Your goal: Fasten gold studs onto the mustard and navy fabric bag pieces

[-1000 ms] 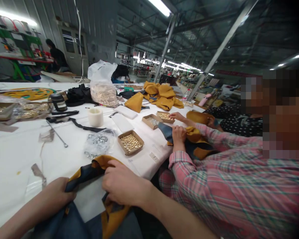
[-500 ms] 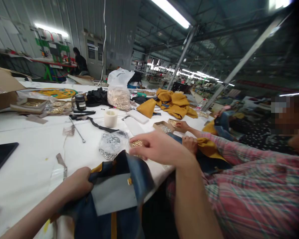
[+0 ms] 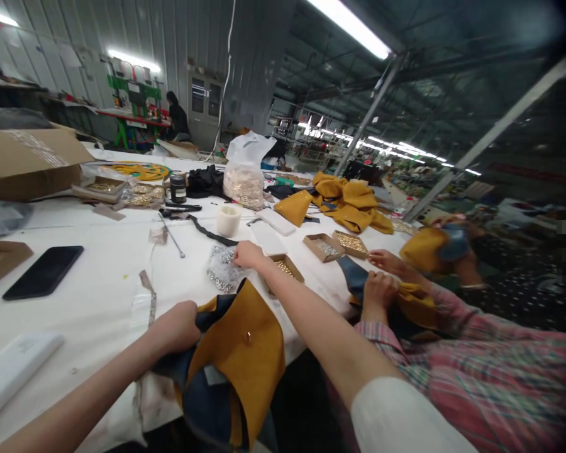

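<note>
My left hand is closed on the upper left edge of a blue-and-mustard leather piece, which hangs at the front edge of the table. A mustard flap with a small shiny metal fitting faces up. My right hand reaches across to a clear plastic bag of small silver rings. Its fingers are bent together at the bag's right side; what is between them is too small to make out. Under my right forearm, a small cardboard box of gold-coloured metal parts is partly hidden.
A co-worker's hands handle similar leather at right, near boxes of silver parts and gold parts. A tape roll, a metal rod, a phone and a mustard leather pile lie around the white table.
My right hand has moved from the box of gold parts to the bag of silver rings. The leather flap has turned from its blue side to its mustard side. My view has swung left.
</note>
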`<state>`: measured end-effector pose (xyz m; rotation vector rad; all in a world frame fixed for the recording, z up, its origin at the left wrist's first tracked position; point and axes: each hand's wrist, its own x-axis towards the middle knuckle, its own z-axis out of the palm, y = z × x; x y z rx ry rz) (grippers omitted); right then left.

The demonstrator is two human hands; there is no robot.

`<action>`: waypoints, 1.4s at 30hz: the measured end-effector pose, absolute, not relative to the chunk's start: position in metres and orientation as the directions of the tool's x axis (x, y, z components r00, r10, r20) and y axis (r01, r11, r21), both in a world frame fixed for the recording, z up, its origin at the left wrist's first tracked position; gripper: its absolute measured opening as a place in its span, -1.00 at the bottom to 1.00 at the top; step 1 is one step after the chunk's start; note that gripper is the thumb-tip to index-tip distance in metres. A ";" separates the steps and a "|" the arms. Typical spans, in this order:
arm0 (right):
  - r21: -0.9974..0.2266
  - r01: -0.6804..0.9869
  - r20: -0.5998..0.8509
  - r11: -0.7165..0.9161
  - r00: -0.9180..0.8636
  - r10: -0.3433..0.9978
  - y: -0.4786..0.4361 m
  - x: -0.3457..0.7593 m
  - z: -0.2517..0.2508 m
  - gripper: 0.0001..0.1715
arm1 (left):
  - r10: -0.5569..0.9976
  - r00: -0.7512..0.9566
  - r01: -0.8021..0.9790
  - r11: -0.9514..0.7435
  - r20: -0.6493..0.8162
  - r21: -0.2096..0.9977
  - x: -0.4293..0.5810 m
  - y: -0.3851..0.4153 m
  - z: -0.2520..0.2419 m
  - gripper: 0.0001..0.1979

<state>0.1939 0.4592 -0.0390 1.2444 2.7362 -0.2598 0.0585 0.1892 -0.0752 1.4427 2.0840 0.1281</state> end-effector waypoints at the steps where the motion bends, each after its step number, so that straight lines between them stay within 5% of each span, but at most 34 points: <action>1: -0.108 0.750 -0.184 0.653 -0.660 0.728 0.461 0.194 -0.044 -0.70 | 0.873 -0.234 0.819 0.414 -0.428 0.397 0.059 0.189 -0.072 -0.76; 21: -0.221 0.694 0.018 0.685 -0.700 0.714 0.458 0.211 -0.065 -0.68 | 0.881 -0.215 0.791 0.410 -0.421 0.453 0.054 0.186 -0.077 -0.84; 27: -0.275 0.667 0.074 0.692 -0.704 0.707 0.460 0.216 -0.066 -0.53 | 0.883 -0.204 0.795 0.402 -0.423 0.454 0.055 0.186 -0.074 -0.88; 35: -0.383 0.623 0.169 0.683 -0.679 0.714 0.459 0.217 -0.055 -0.57 | 0.864 -0.199 0.770 0.429 -0.462 0.472 0.062 0.184 -0.060 -0.88; 42: -0.477 0.640 0.095 0.602 -0.644 0.759 0.458 0.215 -0.058 -0.78 | 0.855 -0.217 0.771 0.446 -0.471 0.455 0.064 0.185 -0.054 -0.89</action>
